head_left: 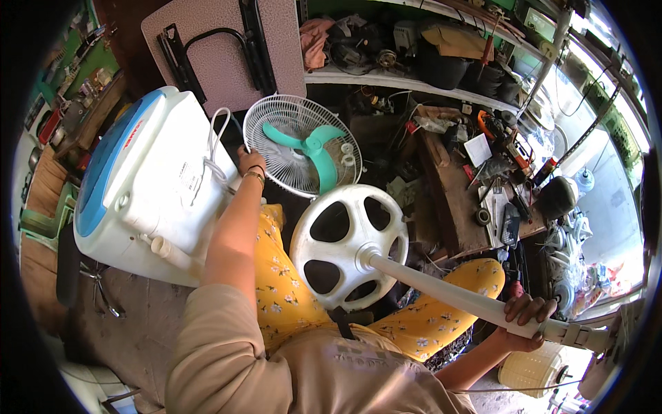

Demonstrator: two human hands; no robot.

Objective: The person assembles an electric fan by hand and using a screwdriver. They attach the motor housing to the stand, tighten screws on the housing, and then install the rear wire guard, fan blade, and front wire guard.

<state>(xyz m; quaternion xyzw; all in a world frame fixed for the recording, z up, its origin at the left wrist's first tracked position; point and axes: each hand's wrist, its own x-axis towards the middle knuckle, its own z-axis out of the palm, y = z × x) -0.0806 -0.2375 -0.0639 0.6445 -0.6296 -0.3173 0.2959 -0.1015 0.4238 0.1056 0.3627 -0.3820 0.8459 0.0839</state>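
Observation:
My right hand [527,319] is wrapped round the white pole [441,292] of a fan stand, near its upper end at the right. The pole lies tilted across my lap, and its round, spoked white base [358,246] faces up between my knees. My left hand [253,161] grips the near-left rim of a white wire fan guard [274,168]. Inside that guard lies a turquoise three-bladed fan blade [323,165], with small white ring-shaped parts [347,153] beside it. Some of my left fingers are hidden behind the rim.
At the left stands a white washing machine [162,186] with a blue lid and a looped cord. A folding table [200,21] leans behind it. To the right, a wooden workbench [441,200] carries tools and tape. Shelves [386,79] of parts run along the back.

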